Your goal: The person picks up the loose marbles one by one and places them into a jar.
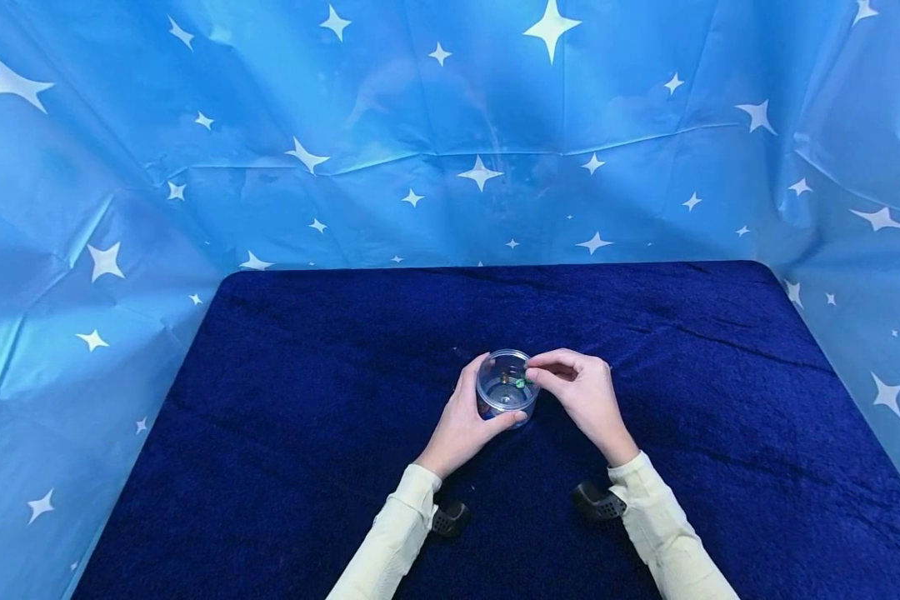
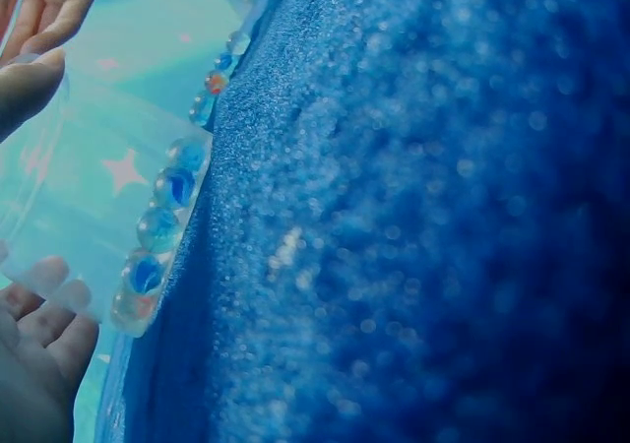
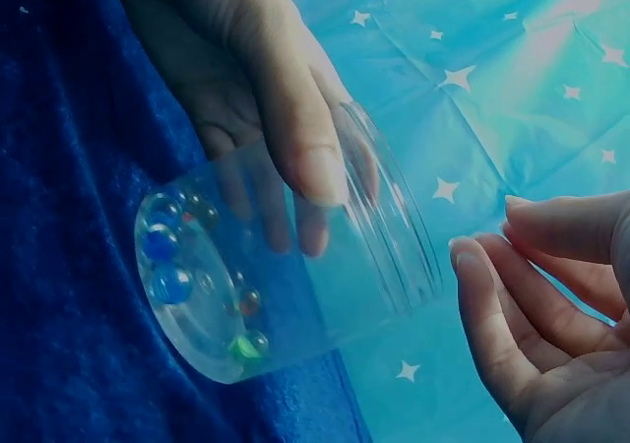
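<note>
A clear round plastic jar [image 1: 507, 403] is gripped by my left hand [image 1: 465, 423], its thumb on the near side and fingers around the far left. In the right wrist view, several glass marbles [image 3: 169, 284] lie on the jar's bottom, some blue, with a green marble [image 3: 243, 347] at one side. The left wrist view shows marbles [image 2: 177, 187] through the jar wall. At the jar's right rim is my right hand [image 1: 581, 396], thumb and fingers bent close together. Between those fingertips [image 3: 468, 251] no object shows in the right wrist view.
Dark blue velvety cloth [image 1: 307, 400] covers the table under the jar. Behind and at the sides hangs a light blue curtain [image 1: 390, 108] with white stars. A black wrist device [image 1: 451, 519] sits by the left sleeve, another [image 1: 597, 502] by the right.
</note>
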{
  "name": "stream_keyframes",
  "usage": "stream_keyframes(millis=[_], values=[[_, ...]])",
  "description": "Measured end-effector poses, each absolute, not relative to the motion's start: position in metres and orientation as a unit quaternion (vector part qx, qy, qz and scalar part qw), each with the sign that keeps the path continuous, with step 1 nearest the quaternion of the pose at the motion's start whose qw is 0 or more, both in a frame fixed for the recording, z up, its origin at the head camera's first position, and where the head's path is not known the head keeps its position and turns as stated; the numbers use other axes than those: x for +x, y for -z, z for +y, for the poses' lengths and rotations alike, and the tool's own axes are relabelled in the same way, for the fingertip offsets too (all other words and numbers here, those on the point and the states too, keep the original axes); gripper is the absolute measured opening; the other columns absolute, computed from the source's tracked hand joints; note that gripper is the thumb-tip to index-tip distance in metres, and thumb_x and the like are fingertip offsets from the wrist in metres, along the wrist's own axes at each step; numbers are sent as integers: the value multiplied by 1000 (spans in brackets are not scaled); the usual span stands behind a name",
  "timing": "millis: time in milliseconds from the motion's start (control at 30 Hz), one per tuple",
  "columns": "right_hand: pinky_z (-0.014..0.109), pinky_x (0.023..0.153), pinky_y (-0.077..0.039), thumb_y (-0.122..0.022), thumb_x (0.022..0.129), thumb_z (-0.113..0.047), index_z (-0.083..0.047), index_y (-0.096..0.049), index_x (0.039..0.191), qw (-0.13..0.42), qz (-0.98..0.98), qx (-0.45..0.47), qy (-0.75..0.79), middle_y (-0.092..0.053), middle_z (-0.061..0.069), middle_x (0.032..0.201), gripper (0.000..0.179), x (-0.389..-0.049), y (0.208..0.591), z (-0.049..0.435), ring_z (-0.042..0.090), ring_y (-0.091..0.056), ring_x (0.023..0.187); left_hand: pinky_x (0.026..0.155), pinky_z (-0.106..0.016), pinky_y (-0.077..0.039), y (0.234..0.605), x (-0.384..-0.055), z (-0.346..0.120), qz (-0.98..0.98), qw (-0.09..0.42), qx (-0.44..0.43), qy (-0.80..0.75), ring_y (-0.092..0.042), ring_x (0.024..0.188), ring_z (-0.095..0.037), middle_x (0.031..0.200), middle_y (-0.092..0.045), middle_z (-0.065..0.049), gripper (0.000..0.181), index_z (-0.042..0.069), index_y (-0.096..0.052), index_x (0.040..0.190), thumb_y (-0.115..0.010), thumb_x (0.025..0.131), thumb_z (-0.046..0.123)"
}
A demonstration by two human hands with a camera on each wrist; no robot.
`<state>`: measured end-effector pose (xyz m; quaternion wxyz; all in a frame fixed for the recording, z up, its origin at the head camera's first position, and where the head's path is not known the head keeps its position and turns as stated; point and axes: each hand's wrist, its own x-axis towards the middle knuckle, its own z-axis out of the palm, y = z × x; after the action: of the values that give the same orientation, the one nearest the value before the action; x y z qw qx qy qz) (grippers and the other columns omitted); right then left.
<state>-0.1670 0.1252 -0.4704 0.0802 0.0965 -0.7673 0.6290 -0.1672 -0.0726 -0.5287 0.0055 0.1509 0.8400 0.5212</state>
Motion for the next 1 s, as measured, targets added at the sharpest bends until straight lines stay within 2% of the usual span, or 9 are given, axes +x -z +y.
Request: stream_keyframes(millis=[133,300,500,733,1000], values=[[18,75,-56,-77,91,-1,9,-76,100,86,-760,88,-638,-75,21,96,13,-169,469,130,5,-70,82,113,-51,-39,528,-167,-73,839,7,151,-522,-48,139,-31,156,-44,-13,95,11,-32,158,-86,83,35],[22,71,-58,-76,92,-2,10,-75,101,92,-756,81,-643,-75,23,96,15,-172,468,136,15,-73,79,112,-51,-40,528,-168,-72,840,12,147,-522,-48,139,-32,156,-44,-13,95,13,-31,159,-86,84,35],[22,56,-52,-76,93,-5,9,-75,103,98,-766,48,-634,-76,22,92,17,-174,467,144,7,-70,70,112,-51,-39,527,-168,-72,842,12,144,-520,-48,139,-32,156,-44,-12,95,13,-32,158,-86,83,36],[25,70,-59,-74,93,0,15,-73,101,122,-756,26,-642,-73,30,95,18,-182,473,159,2,-70,71,113,-51,-39,528,-167,-72,844,15,140,-518,-48,139,-31,156,-44,-11,96,14,-31,159,-85,83,37],[21,69,-58,-74,92,1,17,-72,101,133,-758,4,-638,-73,30,93,18,-189,484,174,3,-71,70,111,-50,-41,528,-167,-72,842,16,141,-521,-48,138,-30,156,-44,-11,96,14,-32,159,-85,83,38]])
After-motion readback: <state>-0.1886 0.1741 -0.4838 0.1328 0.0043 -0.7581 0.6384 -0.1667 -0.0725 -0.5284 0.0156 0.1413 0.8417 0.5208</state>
